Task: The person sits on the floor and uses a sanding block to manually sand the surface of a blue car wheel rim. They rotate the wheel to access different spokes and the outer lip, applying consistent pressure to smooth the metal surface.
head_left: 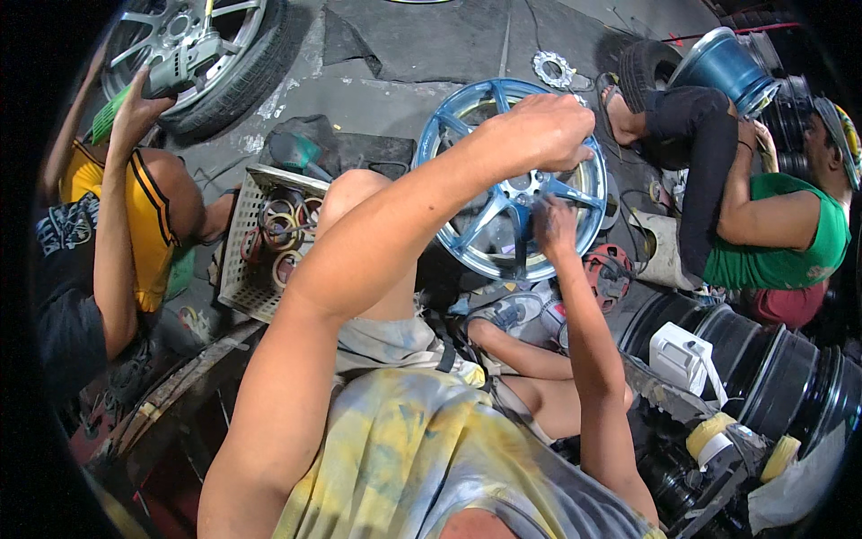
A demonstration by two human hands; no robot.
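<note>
At upper left, a co-worker's hand (139, 106) grips a grey power tool (180, 67) over a silver spoked wheel with a black tyre (256, 76). A perforated off-white plastic basket (256, 289) stands left of centre. The glossy blue multi-spoke metal rim (489, 214) lies at upper centre; over its right part are the left hand (549, 130), fingers curled, and, below and apart, the blurred right hand (554, 225). I cannot tell whether either holds anything.
</note>
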